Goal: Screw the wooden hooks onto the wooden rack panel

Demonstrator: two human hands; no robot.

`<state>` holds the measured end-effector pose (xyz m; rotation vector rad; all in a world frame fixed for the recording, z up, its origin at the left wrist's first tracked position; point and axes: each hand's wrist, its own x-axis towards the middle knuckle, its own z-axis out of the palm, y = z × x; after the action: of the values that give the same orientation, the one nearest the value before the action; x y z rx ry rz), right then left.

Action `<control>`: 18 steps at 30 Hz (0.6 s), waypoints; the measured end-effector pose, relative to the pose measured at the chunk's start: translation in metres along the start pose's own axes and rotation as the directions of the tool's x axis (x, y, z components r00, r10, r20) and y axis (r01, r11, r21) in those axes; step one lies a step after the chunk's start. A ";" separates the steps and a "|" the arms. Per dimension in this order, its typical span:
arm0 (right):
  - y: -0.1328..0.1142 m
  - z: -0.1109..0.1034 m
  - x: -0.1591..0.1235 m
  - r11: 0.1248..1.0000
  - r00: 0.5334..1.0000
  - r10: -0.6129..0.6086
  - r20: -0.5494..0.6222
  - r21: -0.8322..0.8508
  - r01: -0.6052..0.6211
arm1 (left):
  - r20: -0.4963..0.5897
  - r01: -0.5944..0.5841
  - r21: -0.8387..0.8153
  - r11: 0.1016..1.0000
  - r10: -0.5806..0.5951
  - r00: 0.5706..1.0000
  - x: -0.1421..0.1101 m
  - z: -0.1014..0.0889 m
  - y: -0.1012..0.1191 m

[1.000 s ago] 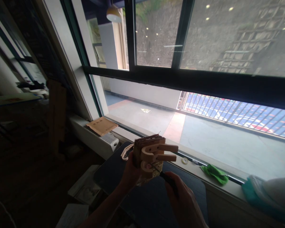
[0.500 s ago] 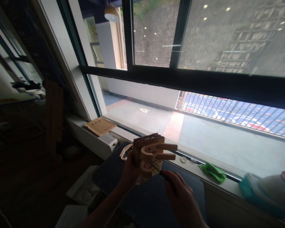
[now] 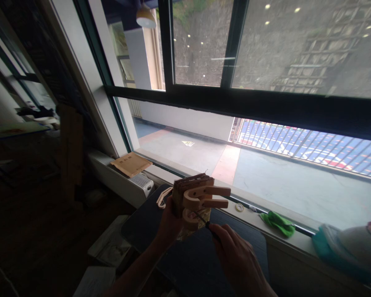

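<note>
The room is dim, and most of its light comes through a broad dark-framed window (image 3: 200, 94) that looks onto a paved walkway with a railing. Below it, left of the work, a slatted white unit (image 3: 146, 193) carries a brown paper packet (image 3: 132, 163); on the right, the sill (image 3: 250, 216) holds a teal item (image 3: 323, 243), a crumpled green cloth (image 3: 277, 224) and a small roll of tape (image 3: 239, 207). Close to the sill stands a dark table (image 3: 193, 268) with rounded corners, and near its far left edge lies a pale wooden loop (image 3: 162, 199). The brown block (image 3: 193, 181) is held up over this table, its layered top edge tilted, with a two-pronged pale wooden piece (image 3: 216, 191) and, beneath that, a curved wooden piece (image 3: 190, 223) at its front. The left hand (image 3: 169, 220) is wrapped round the block's left side, its far fingers hidden; the right hand (image 3: 231, 252) is curled firmly about a dark-handled tool (image 3: 200, 218), probably a screwdriver. The step in hand appears to be working the tool's tip by the curved piece; exact contact is too small to tell. The next move seems to call for a braced block and pressure straight along the shaft, as a slanting push could slip.
</note>
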<state>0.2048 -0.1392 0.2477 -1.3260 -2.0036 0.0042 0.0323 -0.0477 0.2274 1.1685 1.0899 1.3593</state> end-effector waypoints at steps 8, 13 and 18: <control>-0.001 0.003 -0.001 0.964 0.974 0.225 0.014 0.139 -0.225 | 0.031 -0.038 0.013 0.999 0.038 0.999 0.002 -0.004 -0.013; 0.000 -0.007 0.004 0.970 0.995 -0.102 0.004 -0.222 0.100 | -0.014 -0.019 0.027 0.999 0.019 1.000 0.003 -0.002 -0.012; 0.002 -0.002 0.004 0.995 0.999 -0.038 -0.036 -0.090 0.035 | -0.010 -0.022 0.026 0.999 0.022 1.000 0.002 -0.001 -0.006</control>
<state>0.2066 -0.1359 0.2501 -1.3349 -2.0162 -0.1275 0.0321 -0.0452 0.2217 1.1968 1.1085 1.3735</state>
